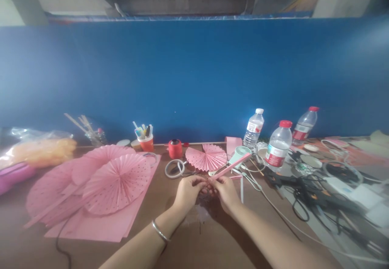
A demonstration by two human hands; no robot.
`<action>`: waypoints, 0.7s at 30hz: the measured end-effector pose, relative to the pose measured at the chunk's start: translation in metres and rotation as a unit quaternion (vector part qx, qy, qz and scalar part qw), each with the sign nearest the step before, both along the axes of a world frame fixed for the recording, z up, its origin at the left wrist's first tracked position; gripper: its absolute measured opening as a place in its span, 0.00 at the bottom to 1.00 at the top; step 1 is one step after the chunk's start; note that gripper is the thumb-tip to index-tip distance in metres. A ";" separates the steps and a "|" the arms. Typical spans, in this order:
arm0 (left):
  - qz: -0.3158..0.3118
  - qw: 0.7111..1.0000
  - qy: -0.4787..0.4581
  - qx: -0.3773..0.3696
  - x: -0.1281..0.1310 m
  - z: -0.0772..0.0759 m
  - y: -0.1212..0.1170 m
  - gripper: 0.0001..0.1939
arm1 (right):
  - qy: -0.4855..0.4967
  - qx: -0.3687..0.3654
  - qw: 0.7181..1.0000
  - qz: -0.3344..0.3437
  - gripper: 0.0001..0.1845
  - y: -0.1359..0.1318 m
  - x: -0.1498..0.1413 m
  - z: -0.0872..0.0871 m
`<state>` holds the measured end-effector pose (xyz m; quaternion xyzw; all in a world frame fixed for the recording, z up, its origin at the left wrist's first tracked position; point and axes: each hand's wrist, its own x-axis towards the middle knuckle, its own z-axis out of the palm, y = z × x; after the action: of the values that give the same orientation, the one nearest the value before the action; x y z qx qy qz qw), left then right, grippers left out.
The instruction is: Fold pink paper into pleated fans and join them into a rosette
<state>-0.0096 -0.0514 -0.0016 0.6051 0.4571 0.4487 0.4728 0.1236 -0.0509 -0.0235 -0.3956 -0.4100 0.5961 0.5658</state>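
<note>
A narrow folded strip of pink paper (pixel 232 166) slants up to the right from my right hand (pixel 224 192), which pinches its lower end. Close beside it, my left hand (pixel 189 192) is closed, thumb against fingers, at that same end. What lies between the left fingertips is too small to make out. Just beyond both hands, a pleated pink paper fan (pixel 206 157) lies partly spread. A small mint-green handheld fan (pixel 241 152) lies behind the strip.
Round pleated paper fans (pixel 118 184) lie on pink sheets (pixel 91 228) at left. A red thread spool (pixel 175 149), a white tape roll (pixel 174 169) and a cup of pens (pixel 146 143) stand behind. Water bottles (pixel 278 145) and tangled cables (pixel 304 196) occupy the right.
</note>
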 end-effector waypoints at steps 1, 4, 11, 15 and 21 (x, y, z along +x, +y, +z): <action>0.001 1.000 0.003 0.001 0.001 0.001 -0.001 0.07 | 0.002 -0.002 1.000 -0.002 0.13 0.000 0.000 0.000; 0.016 0.999 0.025 0.020 0.001 0.003 -0.004 0.09 | 0.012 -0.008 1.000 -0.010 0.14 -0.001 0.000 0.002; 0.020 0.999 -0.024 -0.028 0.000 0.001 0.000 0.11 | 0.052 -0.018 0.998 -0.021 0.15 -0.004 -0.004 0.008; 0.011 0.998 -0.046 -0.050 0.003 -0.001 0.001 0.13 | 0.062 -0.023 0.997 -0.041 0.15 -0.004 -0.005 0.010; 0.000 0.992 -0.089 -0.084 0.000 0.000 0.001 0.14 | 0.020 0.015 0.999 -0.034 0.14 -0.002 -0.003 0.008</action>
<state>-0.0095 -0.0505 -0.0018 0.5208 0.4490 0.4606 0.5612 0.1208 -0.0532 -0.0155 -0.3883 -0.3939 0.5780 0.6000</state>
